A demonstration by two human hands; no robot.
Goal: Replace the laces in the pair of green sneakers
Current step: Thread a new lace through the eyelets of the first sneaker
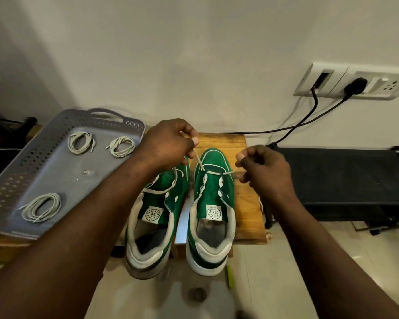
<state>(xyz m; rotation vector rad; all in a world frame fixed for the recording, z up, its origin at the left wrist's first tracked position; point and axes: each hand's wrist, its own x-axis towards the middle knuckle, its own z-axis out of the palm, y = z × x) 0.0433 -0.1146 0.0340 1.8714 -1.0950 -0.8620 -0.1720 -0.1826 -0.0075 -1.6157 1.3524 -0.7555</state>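
Both arms stretch over the right green sneaker [213, 196] on the wooden board [247, 203]. Left hand [168, 141] pinches the white lace [199, 160] taut; right hand [266, 168], fingers curled, seemingly pinches its blurred other end.

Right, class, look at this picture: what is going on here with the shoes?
A person is lacing the right sneaker on a wooden board. The left hand and right hand each pinch one end of a pale lace that crosses its eyelets nearest the toe; the eyelets above are empty. The left sneaker carries a loose lace. Three coiled laces lie in the grey tray.
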